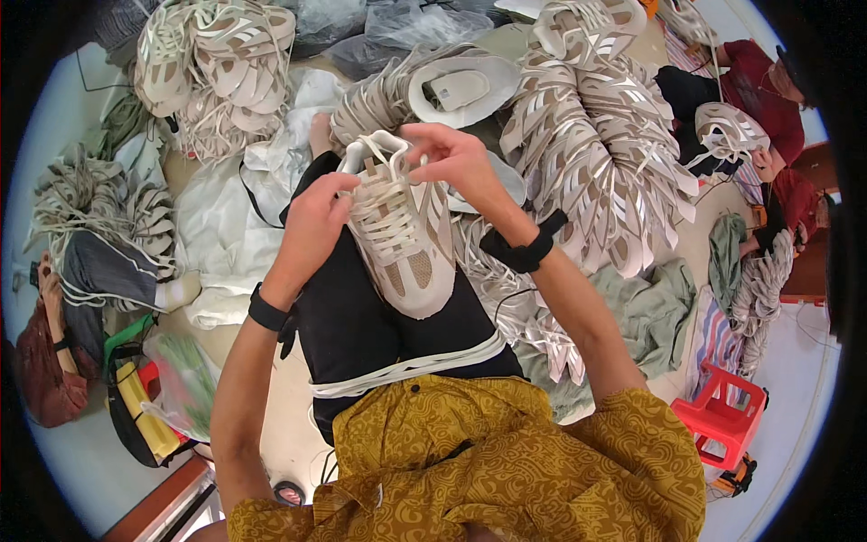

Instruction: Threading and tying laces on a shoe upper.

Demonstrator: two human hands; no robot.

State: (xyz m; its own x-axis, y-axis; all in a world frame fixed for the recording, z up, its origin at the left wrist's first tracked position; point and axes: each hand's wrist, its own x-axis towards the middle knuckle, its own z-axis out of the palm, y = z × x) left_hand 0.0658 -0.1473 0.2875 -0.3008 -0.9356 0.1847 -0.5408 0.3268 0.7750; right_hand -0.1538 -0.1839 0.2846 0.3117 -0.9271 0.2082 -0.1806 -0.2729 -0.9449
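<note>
A beige and white shoe upper [404, 244] with white laces lies on my lap, toe toward me. My left hand [316, 221] grips its left side near the collar, fingers curled onto the lacing. My right hand [452, 158] pinches a white lace at the top of the tongue, above the eyelets. Loose white laces [406, 366] drape across my black trousers. Both wrists wear black bands.
Stacks of similar shoe uppers [605, 154] pile at the right and another heap [212, 72] at the upper left. Bundled laces [99, 208] lie left. A red plastic stool [722, 415] stands lower right. Another person in red [763, 99] sits at the far right holding an upper.
</note>
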